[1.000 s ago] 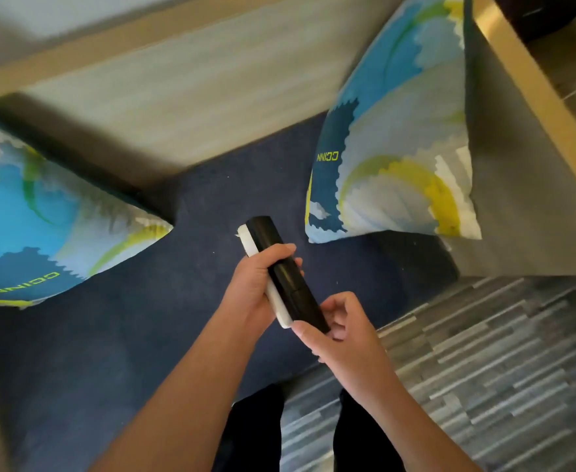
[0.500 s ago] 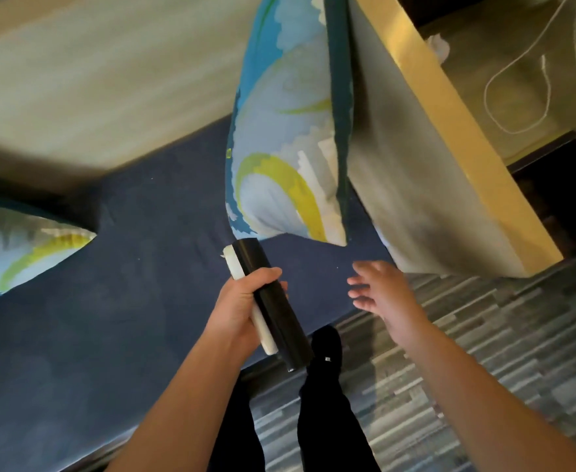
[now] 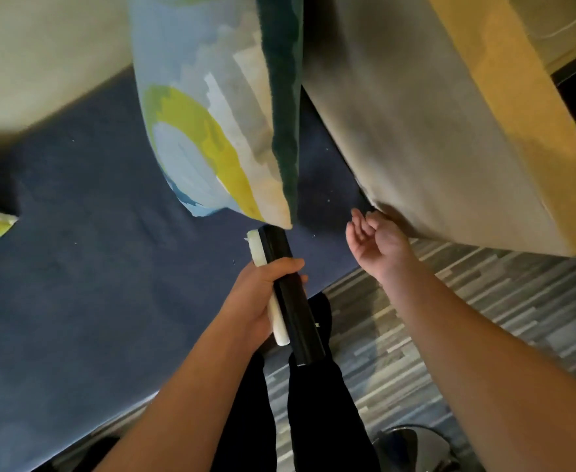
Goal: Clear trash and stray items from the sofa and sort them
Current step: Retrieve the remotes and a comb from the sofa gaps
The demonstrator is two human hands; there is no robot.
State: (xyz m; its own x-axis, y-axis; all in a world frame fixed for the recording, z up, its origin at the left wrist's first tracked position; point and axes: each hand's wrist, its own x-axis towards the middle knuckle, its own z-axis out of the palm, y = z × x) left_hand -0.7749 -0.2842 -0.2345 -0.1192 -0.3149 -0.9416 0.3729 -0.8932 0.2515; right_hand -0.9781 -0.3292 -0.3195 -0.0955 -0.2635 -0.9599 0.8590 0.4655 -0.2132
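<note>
Gripping the black remote and white remote together, the left hand is collecting strays. The right hand, open and empty, reaches by the armrest; sorting likely follows.

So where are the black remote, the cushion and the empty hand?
Black remote [image 3: 293, 301], head view, middle of its body.
Cushion [image 3: 211, 131], head view, patterned face.
Right hand [image 3: 378, 247], head view, open palm.

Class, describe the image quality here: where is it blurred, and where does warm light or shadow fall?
Head view: the cushion and sofa back are blurred; warm light hits the armrest top, its side is shadowed; straight edges look bowed.
</note>
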